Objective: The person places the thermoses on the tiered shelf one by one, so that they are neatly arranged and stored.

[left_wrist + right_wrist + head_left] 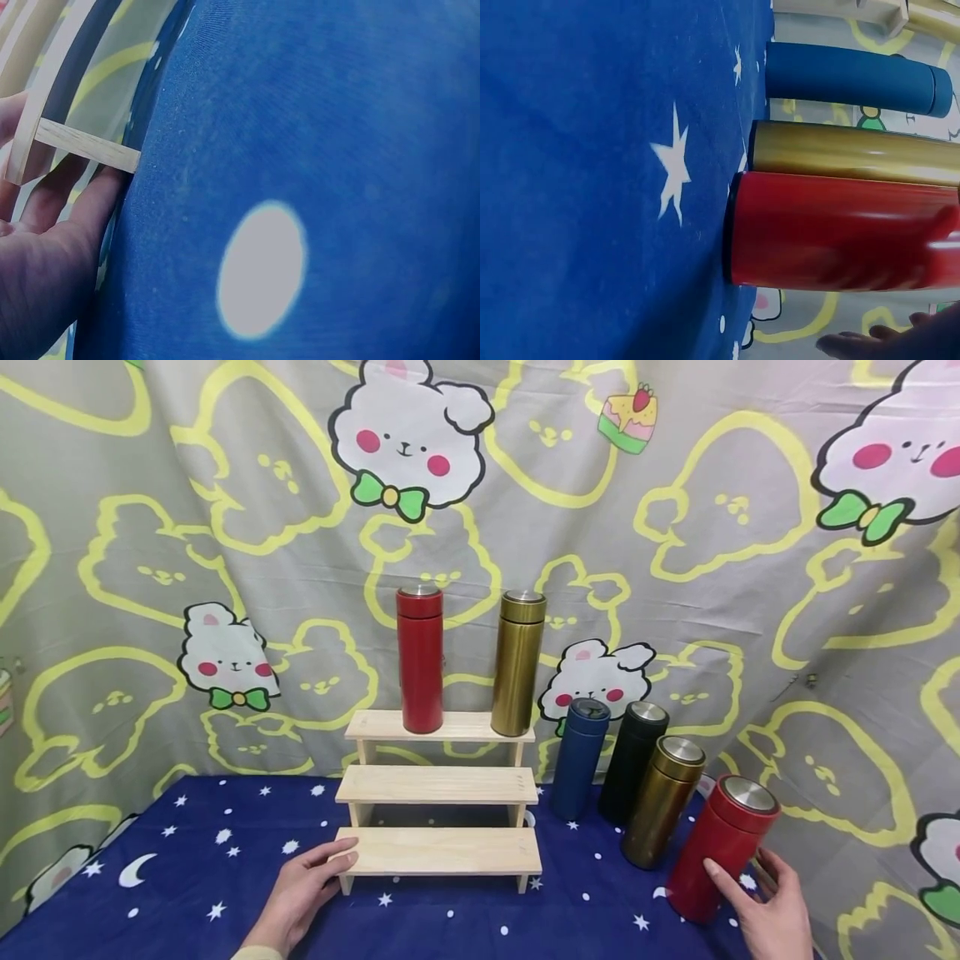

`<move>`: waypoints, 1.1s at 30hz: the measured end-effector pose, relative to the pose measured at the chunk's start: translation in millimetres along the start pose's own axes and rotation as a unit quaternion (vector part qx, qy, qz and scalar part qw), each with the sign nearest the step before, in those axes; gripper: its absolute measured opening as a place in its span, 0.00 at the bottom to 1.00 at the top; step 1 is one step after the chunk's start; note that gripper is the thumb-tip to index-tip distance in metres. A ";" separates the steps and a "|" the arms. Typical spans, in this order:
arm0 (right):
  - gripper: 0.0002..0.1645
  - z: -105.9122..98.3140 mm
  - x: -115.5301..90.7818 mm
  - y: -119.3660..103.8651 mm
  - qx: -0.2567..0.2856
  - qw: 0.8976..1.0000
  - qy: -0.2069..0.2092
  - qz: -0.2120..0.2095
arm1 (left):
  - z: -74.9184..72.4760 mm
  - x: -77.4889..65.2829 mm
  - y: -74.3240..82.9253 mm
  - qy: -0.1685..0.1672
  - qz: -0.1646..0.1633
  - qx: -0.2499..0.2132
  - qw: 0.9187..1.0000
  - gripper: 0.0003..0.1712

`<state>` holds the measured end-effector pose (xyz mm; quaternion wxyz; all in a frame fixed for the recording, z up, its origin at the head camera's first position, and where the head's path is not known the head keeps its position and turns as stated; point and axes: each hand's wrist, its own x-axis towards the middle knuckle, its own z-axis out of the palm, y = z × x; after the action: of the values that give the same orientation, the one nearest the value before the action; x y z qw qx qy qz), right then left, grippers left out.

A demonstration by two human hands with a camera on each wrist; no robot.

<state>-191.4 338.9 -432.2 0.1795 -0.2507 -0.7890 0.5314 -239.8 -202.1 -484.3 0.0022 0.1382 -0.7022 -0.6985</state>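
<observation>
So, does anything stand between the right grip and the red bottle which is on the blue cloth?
Nothing visible stands between them. The right grip is directly at the red bottle; the nearest gold bottle stands on that bottle's other side, out of the way.

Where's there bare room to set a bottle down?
Bare: the middle shelf, the bottom shelf right of the left hand, and the cloth left of the rack. Crowded: right of the rack, with four bottles and the right hand.
</observation>
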 end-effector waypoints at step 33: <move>0.57 10.8 20.8 15.3 -0.066 0.994 -0.080 -0.026 | -0.2 0.2 -0.3 0.001 0.003 -0.009 1.000 0.25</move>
<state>-211.0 347.8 -450.1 0.1125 -0.1985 -0.8405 0.4914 -239.9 -202.3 -484.6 0.0068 0.1369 -0.6960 -0.7049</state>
